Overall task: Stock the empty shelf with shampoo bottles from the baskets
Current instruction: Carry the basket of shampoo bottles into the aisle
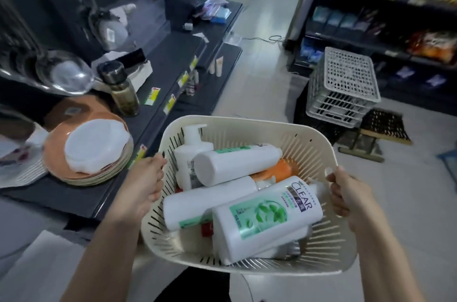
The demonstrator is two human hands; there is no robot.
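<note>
Shampoo bottles (267, 217), mostly white with green labels, are heaped in a cream slotted basket (309, 143) beside a dark shelf (170, 59).
Its side rims are gripped by the left hand (146, 185) and right hand (346, 193), fingers curled over each edge.

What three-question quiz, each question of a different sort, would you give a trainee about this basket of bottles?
1. True or false: the left-hand grip and the right-hand grip both hold the basket by its rim.
2. The bottle marked CLEAR: A) lies on its side atop the others; B) stands upright; C) is buried out of sight.
3. Fill in: among the white bottles, one bottle is ____.
Key: 1 true; 2 A; 3 orange.
</note>
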